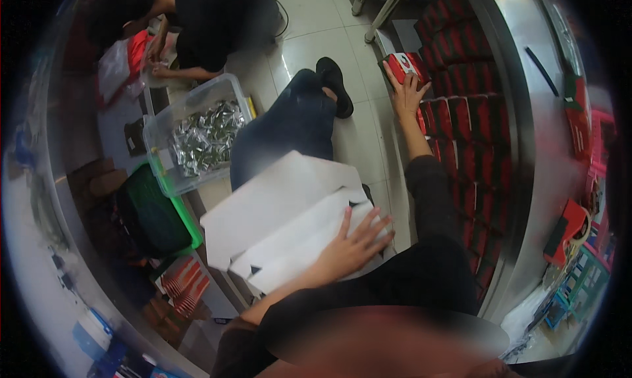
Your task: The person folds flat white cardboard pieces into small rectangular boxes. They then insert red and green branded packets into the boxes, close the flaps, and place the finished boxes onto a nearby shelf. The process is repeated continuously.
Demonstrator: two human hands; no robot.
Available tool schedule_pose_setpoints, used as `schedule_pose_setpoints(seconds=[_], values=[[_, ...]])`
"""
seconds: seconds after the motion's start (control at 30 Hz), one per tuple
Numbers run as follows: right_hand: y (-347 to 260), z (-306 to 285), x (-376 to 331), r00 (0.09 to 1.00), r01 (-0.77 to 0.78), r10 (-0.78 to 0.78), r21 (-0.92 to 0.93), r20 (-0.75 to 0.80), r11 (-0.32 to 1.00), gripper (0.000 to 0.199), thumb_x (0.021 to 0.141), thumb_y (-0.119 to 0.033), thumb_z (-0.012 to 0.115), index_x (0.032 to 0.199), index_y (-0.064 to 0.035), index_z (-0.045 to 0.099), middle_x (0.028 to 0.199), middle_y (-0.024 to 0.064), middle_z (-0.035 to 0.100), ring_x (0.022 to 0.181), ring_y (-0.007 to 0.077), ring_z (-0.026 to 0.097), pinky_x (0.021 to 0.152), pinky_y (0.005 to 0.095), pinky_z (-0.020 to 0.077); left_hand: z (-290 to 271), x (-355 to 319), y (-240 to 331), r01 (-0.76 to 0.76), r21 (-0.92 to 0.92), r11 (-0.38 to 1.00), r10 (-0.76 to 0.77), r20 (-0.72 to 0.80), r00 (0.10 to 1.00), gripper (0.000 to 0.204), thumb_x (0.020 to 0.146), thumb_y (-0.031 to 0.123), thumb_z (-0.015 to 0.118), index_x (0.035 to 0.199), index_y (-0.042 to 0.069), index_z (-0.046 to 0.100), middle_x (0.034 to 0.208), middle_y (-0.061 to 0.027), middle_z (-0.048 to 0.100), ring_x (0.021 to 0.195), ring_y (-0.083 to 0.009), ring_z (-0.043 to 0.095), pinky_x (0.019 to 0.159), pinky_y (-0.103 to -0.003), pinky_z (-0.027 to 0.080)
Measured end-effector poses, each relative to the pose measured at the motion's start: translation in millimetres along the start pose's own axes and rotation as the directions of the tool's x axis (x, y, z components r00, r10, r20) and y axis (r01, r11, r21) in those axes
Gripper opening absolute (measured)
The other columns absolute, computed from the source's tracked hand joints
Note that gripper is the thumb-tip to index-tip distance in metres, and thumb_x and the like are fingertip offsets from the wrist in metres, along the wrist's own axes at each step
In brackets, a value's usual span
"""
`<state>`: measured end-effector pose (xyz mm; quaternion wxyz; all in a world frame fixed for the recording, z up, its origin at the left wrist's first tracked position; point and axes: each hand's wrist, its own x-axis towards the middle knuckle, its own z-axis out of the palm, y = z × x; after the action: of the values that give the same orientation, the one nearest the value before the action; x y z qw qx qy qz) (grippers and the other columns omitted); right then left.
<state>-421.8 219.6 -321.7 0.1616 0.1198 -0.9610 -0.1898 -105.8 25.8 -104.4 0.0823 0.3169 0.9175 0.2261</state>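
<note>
A folded white cardboard box (pixel 283 210) lies across my lap, with flaps and small slots showing. On its near right part my left hand (pixel 349 250) rests flat with the fingers spread. Out to the far right, my right hand (pixel 408 96) grips a small red box (pixel 405 63) with a white and black pattern. That box is at the left edge of a low shelf, beside rows of red and dark packs (pixel 461 118). The undersides of the right fingers are hidden.
A clear plastic tub (pixel 227 85) of small silvery packets (pixel 207 138) stands left of my leg. A co-worker (pixel 217 23) in black bends at the far left, hands by a red and clear bag. A metal counter (pixel 536 148) with a red tape dispenser (pixel 559 236) runs along the right.
</note>
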Motion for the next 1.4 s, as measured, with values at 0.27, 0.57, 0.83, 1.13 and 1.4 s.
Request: schedule_pose_setpoints(seconds=[0.27, 0.57, 0.83, 1.13, 1.4], values=[[-42, 93, -8, 0.859, -0.038, 0.282, -0.497, 0.427, 0.867, 0.071, 0.095, -0.016, 0.049, 0.152, -0.0402, 0.013, 0.114, 0.0183, 0.05, 0.104, 0.0345, 0.049, 0.094, 0.0699, 0.0356, -2, 11, -22, -0.003, -0.044, 0.999, 0.005, 0.041, 0.999, 0.061, 0.086, 0.038, 0.061, 0.144, 0.026, 0.046, 0.157, 0.0005, 0.028, 0.148, -0.0235, 0.019, 0.114, -0.062, 0.025], [-29, 97, 14, 0.669, -0.088, 0.283, -0.305, 0.687, 0.948, 0.061, 0.099, -0.022, 0.044, 0.152, -0.0369, 0.019, 0.13, 0.0166, 0.049, 0.117, 0.0381, 0.048, 0.095, 0.0708, 0.0325, 1, 3, -18, -0.029, 0.063, 0.998, 0.035, -0.087, 0.996, 0.065, 0.084, 0.036, 0.068, 0.143, 0.019, 0.047, 0.151, 0.0011, 0.038, 0.144, -0.0197, 0.028, 0.114, -0.056, 0.028], [-2, -135, -24, 0.94, -0.26, -0.055, 0.812, 0.336, 0.523, 0.038, 0.089, -0.022, 0.065, 0.123, -0.0056, 0.063, 0.09, 0.0177, 0.067, 0.082, 0.029, 0.065, 0.072, 0.0376, 0.0518, -13, -7, 20, 0.309, -0.41, 0.858, -0.508, -0.59, 0.627, 0.028, 0.072, 0.016, 0.079, 0.097, 0.018, 0.068, 0.114, -0.0099, 0.053, 0.109, -0.0222, 0.054, 0.085, -0.042, 0.043], [46, -314, -186, 0.814, -0.443, -0.531, 0.842, 0.235, -0.307, 0.03, 0.096, -0.008, 0.053, 0.123, 0.0039, 0.06, 0.106, 0.0096, 0.059, 0.096, 0.0187, 0.062, 0.086, 0.0343, 0.0507, -35, -21, 48, 0.165, -0.986, 0.012, -0.817, 0.086, 0.57, 0.053, 0.088, 0.0, 0.063, 0.133, 0.01, 0.036, 0.11, -0.0159, 0.059, 0.106, -0.0232, 0.062, 0.083, -0.033, 0.053], [28, -338, -224, 0.922, -0.347, -0.305, 0.861, 0.24, -0.372, 0.036, 0.103, -0.025, 0.046, 0.118, 0.0026, 0.062, 0.105, 0.0114, 0.06, 0.102, 0.0223, 0.062, 0.091, 0.0341, 0.0484, -32, -67, 86, -0.14, -0.99, -0.027, -0.806, -0.061, 0.589, 0.022, 0.097, 0.01, 0.058, 0.116, 0.002, 0.053, 0.105, -0.0059, 0.06, 0.1, -0.0129, 0.059, 0.085, -0.028, 0.051]])
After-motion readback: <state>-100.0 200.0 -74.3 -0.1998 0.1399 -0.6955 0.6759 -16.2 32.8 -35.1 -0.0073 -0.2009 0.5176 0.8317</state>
